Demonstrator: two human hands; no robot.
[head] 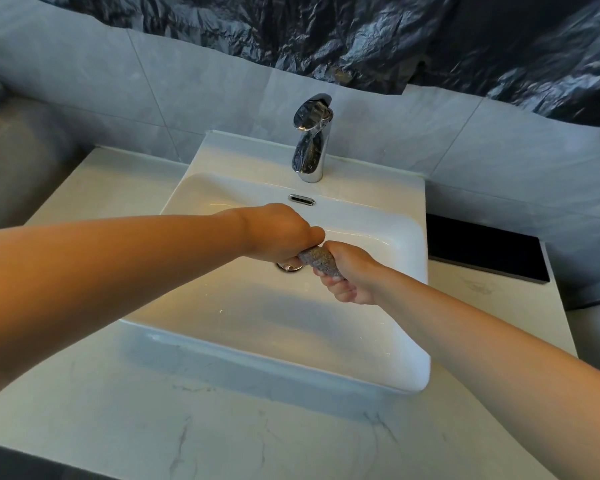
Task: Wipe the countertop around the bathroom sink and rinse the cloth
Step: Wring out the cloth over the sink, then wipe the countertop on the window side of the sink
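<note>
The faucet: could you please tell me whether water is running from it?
No, no stream falls from the faucet into the sink, where the left hand and right hand grip the grey cloth.

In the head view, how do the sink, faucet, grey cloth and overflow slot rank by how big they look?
1. sink
2. faucet
3. grey cloth, though the left hand and right hand hide most of it, so its rank is unsure
4. overflow slot

Crumpled black plastic sheeting (361, 36) across the top, grey wall tiles (118, 81) below it, flat black slab (482, 247) at right.
</note>
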